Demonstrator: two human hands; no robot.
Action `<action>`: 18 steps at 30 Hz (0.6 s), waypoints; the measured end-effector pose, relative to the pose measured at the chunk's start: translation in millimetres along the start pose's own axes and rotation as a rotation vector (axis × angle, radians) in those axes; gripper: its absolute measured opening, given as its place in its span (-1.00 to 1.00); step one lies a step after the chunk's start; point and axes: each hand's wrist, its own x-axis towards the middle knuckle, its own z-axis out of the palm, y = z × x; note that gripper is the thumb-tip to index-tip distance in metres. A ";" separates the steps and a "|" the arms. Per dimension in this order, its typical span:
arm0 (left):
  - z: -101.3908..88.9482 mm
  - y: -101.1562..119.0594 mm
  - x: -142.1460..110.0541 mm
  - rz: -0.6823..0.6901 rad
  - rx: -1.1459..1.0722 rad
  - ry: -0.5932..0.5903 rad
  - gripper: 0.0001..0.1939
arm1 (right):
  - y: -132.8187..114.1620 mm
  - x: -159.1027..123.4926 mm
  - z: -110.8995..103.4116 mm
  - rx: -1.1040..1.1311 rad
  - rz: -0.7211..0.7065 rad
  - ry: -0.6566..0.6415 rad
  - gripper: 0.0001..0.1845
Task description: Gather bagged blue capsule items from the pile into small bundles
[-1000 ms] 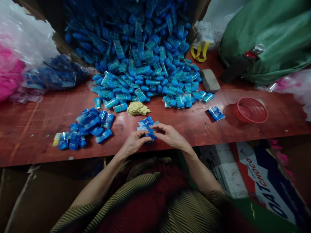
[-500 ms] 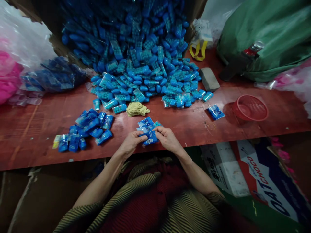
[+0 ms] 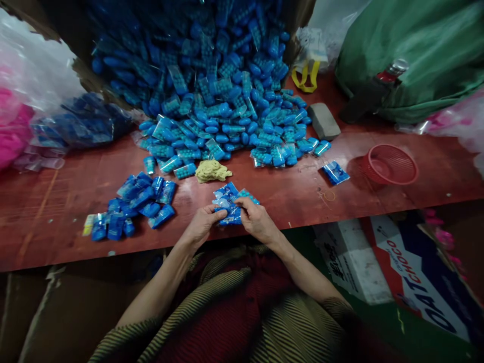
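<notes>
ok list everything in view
containers: many, blue, back centre
packet pile: one, blue, left
held packet: one, blue, between hands
loose packets: some, blue, near hands and basket
lump: one, yellowish, behind hands
basket: one, red, right
block: one, grey, right of containers
sack: one, green, back right
plastic bags: several, clear, both sides
apparent bottle: one, dark, by sack
packet bag: one, blue, back left
printed carton: one, multicoloured, below right
table: one, red, centre
left hand: one, bare, pinching packet
right hand: one, bare, at packet
</notes>
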 end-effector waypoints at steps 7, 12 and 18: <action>-8.0 -0.4 -0.4 -0.005 -0.090 -0.044 -0.59 | 5.4 7.5 -19.7 -0.136 0.190 0.106 -0.67; -11.9 -5.5 0.3 -0.032 -0.127 -0.141 -0.58 | 4.0 28.5 -23.5 -0.404 0.230 -0.108 -0.54; -14.6 -6.3 -0.2 -0.024 -0.080 -0.094 -0.58 | 13.1 36.7 -22.4 -0.591 0.235 -0.333 -0.71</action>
